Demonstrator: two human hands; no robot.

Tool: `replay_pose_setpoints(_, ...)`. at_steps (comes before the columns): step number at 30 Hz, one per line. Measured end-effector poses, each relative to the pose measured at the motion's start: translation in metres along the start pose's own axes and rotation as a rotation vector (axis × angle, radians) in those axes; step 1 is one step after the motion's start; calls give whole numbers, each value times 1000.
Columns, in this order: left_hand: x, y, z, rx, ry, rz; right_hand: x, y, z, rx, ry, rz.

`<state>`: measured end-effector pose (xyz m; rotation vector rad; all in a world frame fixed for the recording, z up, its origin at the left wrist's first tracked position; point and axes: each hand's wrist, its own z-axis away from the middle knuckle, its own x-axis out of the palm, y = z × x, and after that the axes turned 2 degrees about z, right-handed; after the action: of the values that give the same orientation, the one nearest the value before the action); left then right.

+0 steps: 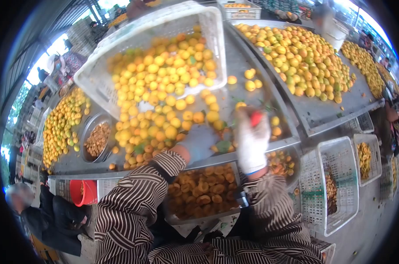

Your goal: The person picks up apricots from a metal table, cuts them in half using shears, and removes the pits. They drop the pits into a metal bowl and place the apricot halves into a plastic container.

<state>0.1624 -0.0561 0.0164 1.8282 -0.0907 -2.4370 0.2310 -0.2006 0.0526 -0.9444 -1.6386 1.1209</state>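
My left hand [199, 141], in a light grey glove, lies among the yellow-orange fruits [160, 127] at the front edge of the metal table; its fingers are blurred and partly hidden. My right hand [253, 136], in a white glove, is closed around a small red object [256, 118] above the table, smeared by motion. A large white crate [223, 53], tipped toward me, has fruits spilling out of its open side onto the table. Below my hands sits a container of halved fruits [204, 193].
A second metal table [318, 125] with a big fruit pile stands at the right. A metal bowl [84, 141] of small brown pieces is at the left, above a red bucket [89, 193]. White crates [325, 145] stand on the floor at the right. A seated person [54, 215] is at the lower left.
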Motion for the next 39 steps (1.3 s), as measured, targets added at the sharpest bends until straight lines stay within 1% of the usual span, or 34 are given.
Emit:
replay_pose_setpoints(1,3,-2,-1,-34,65,-7,4,14,10,-191,-62,216)
replay_pose_setpoints(2,27,-24,-13,-108,157,55,6,1,21,-446,-205,377)
replay_pose_setpoints(3,50,-42,-26,-187,246,117,11,-6,28,-622,-347,337)
replay_pose_setpoints(4,8,-31,-29,-243,-38,-125,13,-4,30,-760,-509,359)
replay_pose_setpoints(5,6,-32,-24,-237,-44,-130,14,-4,35,-638,-723,518)
replay_pose_setpoints(7,5,-50,-6,-267,336,16,15,-4,40,-587,-877,634)
replay_pose_setpoints(8,3,-59,1,-269,332,14,16,-4,39,-584,-877,630)
replay_pose_setpoints(10,-1,-74,10,-246,490,95,15,-4,35,-604,-822,620)
replay_pose_setpoints(11,0,-80,12,-249,489,98,14,-5,33,-650,-626,503)
replay_pose_setpoints(13,3,-91,16,-195,624,411,13,9,20,-636,-274,427)
replay_pose_setpoints(14,-13,-76,23,-267,510,507,11,1,13,-413,-143,262)
replay_pose_setpoints(15,-17,-69,25,-277,514,511,7,-10,5,-186,-14,99)
replay_pose_setpoints(17,-19,-55,23,-145,382,542,-17,-25,-11,196,95,-422)
replay_pose_setpoints(19,-24,-37,13,-82,356,554,-23,-23,-14,97,194,-477)
replay_pose_setpoints(20,-25,-27,6,-51,334,566,-11,-30,-7,9,270,-341)
replay_pose_setpoints(21,-26,-19,-2,-16,311,572,-11,-27,6,-26,14,-294)
replay_pose_setpoints(22,-16,-17,-16,140,399,328,-2,-20,17,-351,-159,7)
replay_pose_setpoints(23,-20,-10,-26,242,298,269,7,-15,28,-715,-255,235)
replay_pose_setpoints(24,-11,-6,-38,282,301,299,8,-16,31,-788,-557,396)
replay_pose_setpoints(25,4,-4,-50,318,303,330,12,-26,40,-729,-793,636)
replay_pose_setpoints(26,12,4,-56,367,355,352,21,-15,48,-857,-683,386)
replay_pose_setpoints(27,16,9,-64,370,349,352,22,-10,53,-854,-673,325)
replay_pose_setpoints(30,-2,36,-74,498,174,318,18,-12,49,-824,-655,281)
replay_pose_setpoints(31,-3,41,-82,501,172,316,14,-15,46,-795,-632,315)
replay_pose_setpoints(33,-5,50,-92,531,109,176,9,-19,43,-769,-601,351)
replay_pose_setpoints(34,-3,53,-97,538,109,173,7,-20,42,-739,-602,369)
replay_pose_setpoints(36,0,59,-105,450,142,161,4,-19,40,-714,-599,395)
replay_pose_setpoints(37,-5,64,-107,456,143,159,3,-18,38,-698,-597,374)
replay_pose_setpoints(39,-16,72,-108,316,-50,0,3,-17,36,-685,-597,351)
